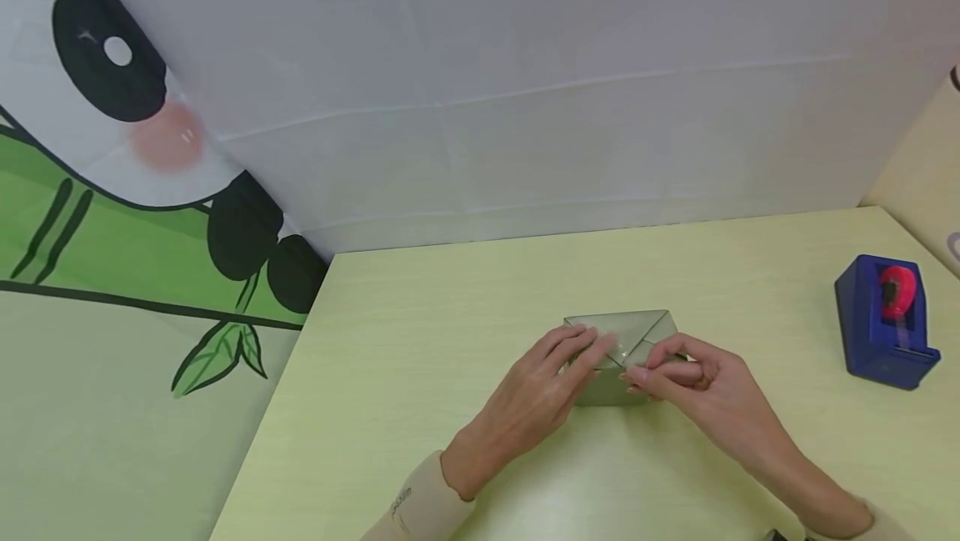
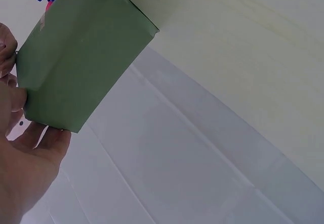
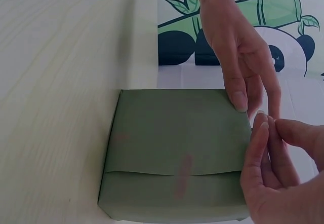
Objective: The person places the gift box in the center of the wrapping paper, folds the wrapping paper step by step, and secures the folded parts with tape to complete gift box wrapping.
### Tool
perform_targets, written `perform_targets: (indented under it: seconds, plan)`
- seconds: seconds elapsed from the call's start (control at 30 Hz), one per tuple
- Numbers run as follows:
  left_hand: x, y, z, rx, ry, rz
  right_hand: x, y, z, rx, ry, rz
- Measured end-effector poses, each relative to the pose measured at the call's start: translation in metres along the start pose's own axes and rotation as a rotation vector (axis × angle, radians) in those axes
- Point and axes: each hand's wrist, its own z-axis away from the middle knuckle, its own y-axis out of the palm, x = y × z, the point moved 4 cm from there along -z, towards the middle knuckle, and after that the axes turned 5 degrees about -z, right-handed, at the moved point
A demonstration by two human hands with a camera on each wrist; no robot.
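A small box wrapped in green paper stands on the table, its folded triangular flap on top. My left hand lies over the box's left part, its fairly straight fingers resting on the folded paper. In the right wrist view, the left thumb touches the box's edge. At the flap's tip, my right hand has thumb and index finger pinched together. A glossy bit of clear tape shows there, partly hidden by the fingers. The box's side carries a reddish tape strip.
A blue tape dispenser with a red-cored roll stands on the table's right side. Behind the pale table hangs a white cloth with a cartoon print at left. A small dark object shows at the bottom edge.
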Motion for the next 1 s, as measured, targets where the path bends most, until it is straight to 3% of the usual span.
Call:
perform_targets:
  seconds: [0.43,0.63,0.77,1.0]
  plan:
    - [-0.003,0.001,0.004,0.084,0.024,-0.079,-0.003,0.007,0.004,0.005,0.040,-0.016]
    - [-0.003,0.000,0.004,0.090,0.014,-0.056,-0.004,0.009,0.003,0.000,0.018,0.003]
    - [-0.003,-0.002,0.002,0.066,-0.006,-0.024,-0.006,0.010,0.003,-0.006,0.005,0.022]
    - [-0.006,-0.005,-0.008,-0.050,-0.090,-0.023,-0.005,0.011,0.005,-0.024,-0.050,0.118]
